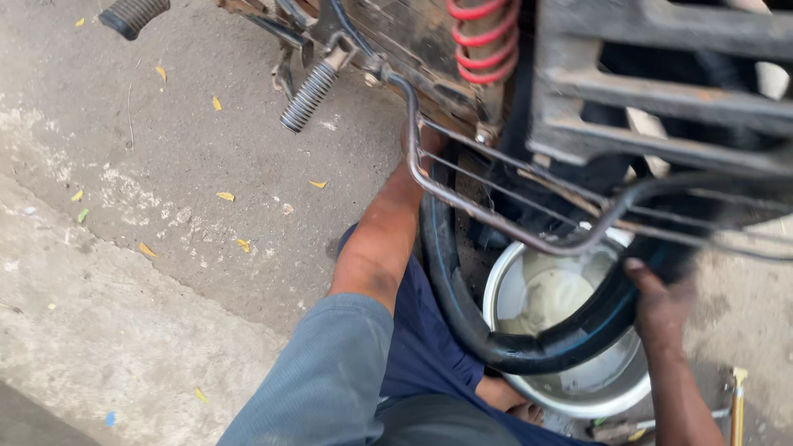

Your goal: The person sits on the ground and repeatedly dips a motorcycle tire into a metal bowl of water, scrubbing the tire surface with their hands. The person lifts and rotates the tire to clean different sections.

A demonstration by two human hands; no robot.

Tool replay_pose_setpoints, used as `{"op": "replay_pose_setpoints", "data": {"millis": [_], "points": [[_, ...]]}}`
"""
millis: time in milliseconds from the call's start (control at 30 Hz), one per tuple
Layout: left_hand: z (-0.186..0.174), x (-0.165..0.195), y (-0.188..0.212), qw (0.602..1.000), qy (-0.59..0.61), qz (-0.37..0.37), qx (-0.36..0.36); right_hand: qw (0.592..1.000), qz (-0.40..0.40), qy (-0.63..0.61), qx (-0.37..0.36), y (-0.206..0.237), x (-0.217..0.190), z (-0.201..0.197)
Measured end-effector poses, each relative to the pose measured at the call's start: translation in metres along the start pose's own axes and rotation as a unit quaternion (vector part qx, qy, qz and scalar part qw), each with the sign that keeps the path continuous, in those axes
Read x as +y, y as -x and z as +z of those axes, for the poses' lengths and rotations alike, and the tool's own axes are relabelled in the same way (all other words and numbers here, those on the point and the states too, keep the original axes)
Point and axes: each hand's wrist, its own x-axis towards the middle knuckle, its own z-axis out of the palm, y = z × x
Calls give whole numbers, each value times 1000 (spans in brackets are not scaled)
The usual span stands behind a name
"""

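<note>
A black rubber inner tube (512,351) loops down into a round metal basin (578,405) holding cloudy water (553,297). My right hand (657,306) grips the tube at its right side, just above the basin. My left arm reaches up along the left side of the tube. My left hand (428,142) is mostly hidden behind a motorcycle's grey metal side guard (496,219), so I cannot see its fingers or what they hold. The guard's bars cross in front of the tube and the basin.
The motorcycle's rear fills the top right, with a red coil spring (483,41) and a ribbed footpeg (307,97). Another black grip (132,12) shows at top left. The ground is rough concrete (165,206) with small yellow leaves. My bare foot (512,400) rests by the basin.
</note>
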Motion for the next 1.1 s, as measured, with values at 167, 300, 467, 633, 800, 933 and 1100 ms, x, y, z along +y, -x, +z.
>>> {"op": "replay_pose_setpoints", "data": {"millis": [167,300,467,633,800,933,1100], "points": [[4,-7,0,993,-91,69,6,991,-91,-97,23,-31,-6,-32],[7,-7,16,11,-954,-21,297,967,13,256,-5,-65,-11,-85],[-2,-4,52,994,-97,36,-44,978,-53,201,-18,-44,-44,-72],[-8,2,99,930,26,-330,-159,765,-225,587,139,40,-118,-41],[-2,9,147,945,53,-289,-143,798,-326,452,-230,131,-121,-2],[8,23,181,918,206,-282,-188,512,-105,738,-428,136,-91,-40],[18,55,211,837,355,-373,-187,540,-172,773,-284,87,-42,-126]]}}
